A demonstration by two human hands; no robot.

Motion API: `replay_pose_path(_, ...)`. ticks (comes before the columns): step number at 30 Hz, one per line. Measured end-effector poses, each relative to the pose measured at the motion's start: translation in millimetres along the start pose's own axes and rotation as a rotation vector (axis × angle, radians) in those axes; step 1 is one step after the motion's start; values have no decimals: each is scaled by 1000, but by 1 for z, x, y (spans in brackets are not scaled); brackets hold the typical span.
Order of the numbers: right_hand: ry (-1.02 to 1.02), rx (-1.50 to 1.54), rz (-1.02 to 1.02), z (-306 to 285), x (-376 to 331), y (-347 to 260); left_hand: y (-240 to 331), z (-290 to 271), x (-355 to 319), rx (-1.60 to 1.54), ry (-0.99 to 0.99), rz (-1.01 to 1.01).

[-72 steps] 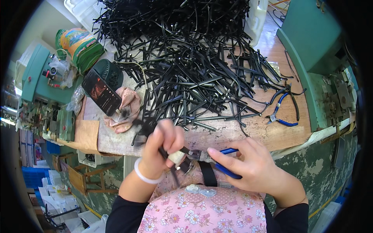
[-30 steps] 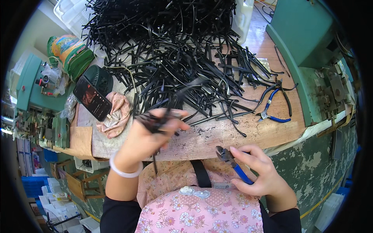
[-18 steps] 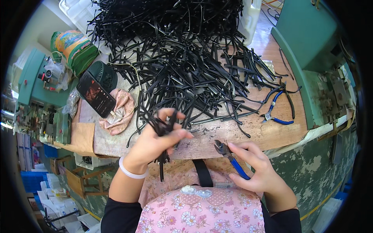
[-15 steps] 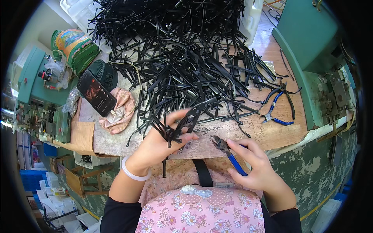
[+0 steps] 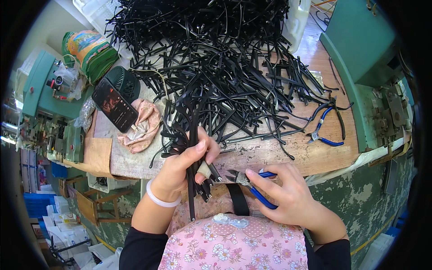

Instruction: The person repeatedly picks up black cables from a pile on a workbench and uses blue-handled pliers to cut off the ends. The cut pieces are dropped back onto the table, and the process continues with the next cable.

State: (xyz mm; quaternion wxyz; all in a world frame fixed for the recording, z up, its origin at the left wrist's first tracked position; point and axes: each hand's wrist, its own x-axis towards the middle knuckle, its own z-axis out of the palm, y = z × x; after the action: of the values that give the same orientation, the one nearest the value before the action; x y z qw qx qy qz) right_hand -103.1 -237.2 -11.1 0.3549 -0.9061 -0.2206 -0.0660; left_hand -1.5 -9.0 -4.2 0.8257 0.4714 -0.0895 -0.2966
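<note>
Cutters (image 5: 246, 182) gripped by right hand (image 5: 288, 195) should bite squarely at the bundle's (image 5: 191, 148) ends, three o'clock of the clenched left hand (image 5: 182, 168).

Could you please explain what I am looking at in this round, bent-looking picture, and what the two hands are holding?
The picture comes from a wide fisheye camera worn on a person's head, looking down at their own hands, so straight edges curve near the rim. No machine does the work here: a person sits at a worn wooden workbench. The left hand grips a bunch of thin black plastic strips, with a bandage on one finger. The right hand holds blue-handled cutting pliers, their tip pointing toward the lower ends of the bunch. A big heap of the same black strips covers the bench behind. To the left lie a dark smartphone propped on a crumpled pink cloth. A second pair of blue-handled pliers lies at the right, beside a green machine housing.
</note>
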Motion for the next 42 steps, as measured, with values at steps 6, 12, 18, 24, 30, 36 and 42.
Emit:
replay_pose_path(6, -21, -30, -93, -3, 5, -7, 3, 0, -3, 15, -82, -7)
replay_pose_path(12, -6, -161, -134, -10, 12, -12, 8, 9, -5, 133, 0, -2)
replay_pose_path(18, -83, -173, -129, -14, 9, -5, 5, 25, -15, 334, 189, 156)
replay_pose_path(24, -53, -15, -68, -15, 10, -2, -20, 45, -37, 585, 358, 540)
replay_pose_path(30, 47, -3, -46, -12, 12, -14, -40, 51, -30, 659, 464, 850)
replay_pose_path(36, -34, -44, -29, -7, 1, -4, -17, 38, -32, 320, 310, 419)
replay_pose_path(42, -100, 695, 210, -21, -12, -6, -5, 36, 4, 57, 255, 282)
